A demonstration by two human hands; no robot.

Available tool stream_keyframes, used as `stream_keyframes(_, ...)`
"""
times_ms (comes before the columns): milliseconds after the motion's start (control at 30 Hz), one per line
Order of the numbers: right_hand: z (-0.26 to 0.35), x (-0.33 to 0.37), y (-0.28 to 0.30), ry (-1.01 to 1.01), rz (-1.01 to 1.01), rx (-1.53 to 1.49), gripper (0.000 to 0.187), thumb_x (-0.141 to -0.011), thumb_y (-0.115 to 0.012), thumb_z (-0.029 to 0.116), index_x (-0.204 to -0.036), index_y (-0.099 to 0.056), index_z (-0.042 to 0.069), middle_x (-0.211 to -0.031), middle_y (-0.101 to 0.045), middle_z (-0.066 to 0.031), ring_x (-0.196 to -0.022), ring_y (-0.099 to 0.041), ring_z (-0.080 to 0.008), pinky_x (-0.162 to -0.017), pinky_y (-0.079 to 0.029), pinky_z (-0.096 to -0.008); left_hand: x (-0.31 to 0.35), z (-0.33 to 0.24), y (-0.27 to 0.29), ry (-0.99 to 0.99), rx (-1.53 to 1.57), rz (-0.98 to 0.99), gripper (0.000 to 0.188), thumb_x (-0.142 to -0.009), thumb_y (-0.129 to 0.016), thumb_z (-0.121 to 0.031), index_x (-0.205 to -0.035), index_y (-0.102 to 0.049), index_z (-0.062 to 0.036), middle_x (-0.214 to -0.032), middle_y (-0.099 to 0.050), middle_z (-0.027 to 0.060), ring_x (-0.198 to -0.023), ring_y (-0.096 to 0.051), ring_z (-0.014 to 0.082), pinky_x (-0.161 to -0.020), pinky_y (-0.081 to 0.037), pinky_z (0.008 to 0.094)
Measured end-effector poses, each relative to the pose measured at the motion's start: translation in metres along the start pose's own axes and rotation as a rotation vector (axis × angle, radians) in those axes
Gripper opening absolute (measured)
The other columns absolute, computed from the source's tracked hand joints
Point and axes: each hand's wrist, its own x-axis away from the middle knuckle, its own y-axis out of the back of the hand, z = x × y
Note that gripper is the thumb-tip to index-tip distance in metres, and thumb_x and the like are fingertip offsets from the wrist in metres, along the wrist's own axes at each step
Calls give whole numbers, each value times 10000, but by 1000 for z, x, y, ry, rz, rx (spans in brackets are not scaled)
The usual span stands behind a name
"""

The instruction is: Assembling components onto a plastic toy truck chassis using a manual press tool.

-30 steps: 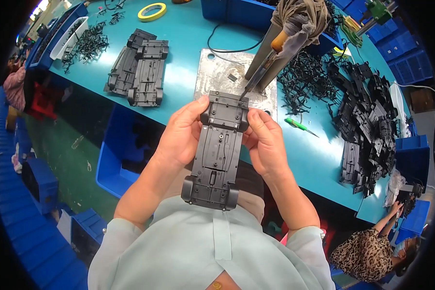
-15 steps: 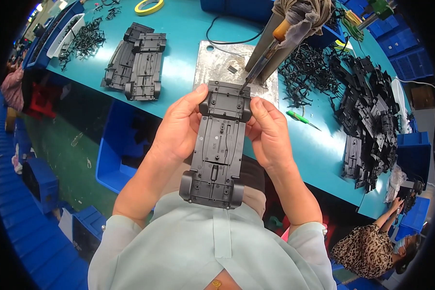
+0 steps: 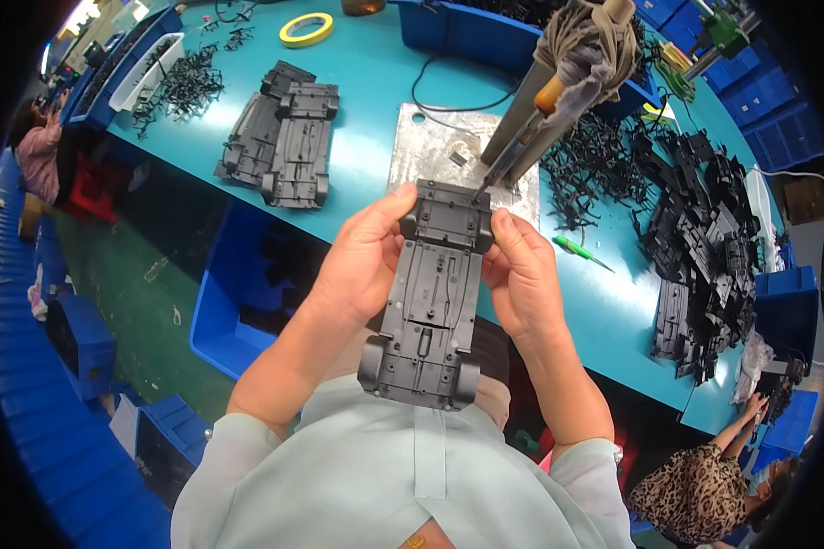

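A black plastic toy car chassis (image 3: 430,288) is held by its far end between my two hands, its long body reaching back toward my waist. My left hand (image 3: 364,256) grips the left far edge, thumb on top. At the right far edge my right hand (image 3: 525,270) pinches with the thumb above and fingers underneath. The slanting metal rod of a soldering iron (image 3: 508,157), with an orange handle, comes down to the chassis's far right corner. Its tip appears to touch there. Beneath lies a worn metal plate (image 3: 430,137), partly hidden by the chassis.
Stacked chassis (image 3: 298,151) lie left on the teal table (image 3: 357,82); a large heap of black parts (image 3: 705,238) lies right. A green-handled screwdriver (image 3: 581,252) and yellow tape roll (image 3: 307,30) are there too. A blue bin (image 3: 212,306) stands below. Another person (image 3: 691,494) works at lower right.
The whole view has shifted, so everything sits a little lower and further right. My grip and the chassis's place under the iron's tip look much the same.
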Motion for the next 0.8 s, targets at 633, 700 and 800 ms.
stream_keyframes(633,9,2,-8,-31,-117,54,264,-897,-643,310,-929,-610,50,-684,-533,21,-600,-517,-79,-542,-448,-224,10,-10,-11,-39,-25,70,270,-947,-542,-229,-1059,-592,12,-997,-662,100,-864,-646,174,-802,-527,316)
stream_keyframes(700,8,1,-8,-58,-153,82,257,-893,-648,286,-957,-601,41,-657,-485,35,-578,-473,-74,-522,-425,-237,4,-7,-9,-87,-12,56,245,-935,-562,-216,-1046,-604,-1,-982,-667,84,-862,-644,162,-767,-522,304)
stream_keyframes(800,3,2,0,-20,-108,31,205,-908,-628,274,-897,-594,73,-670,-513,50,-580,-488,-56,-517,-416,-216,-3,1,3,-39,-38,39,210,-920,-601,-251,-960,-632,-47,-832,-653,15,-684,-581,81,-597,-446,206)
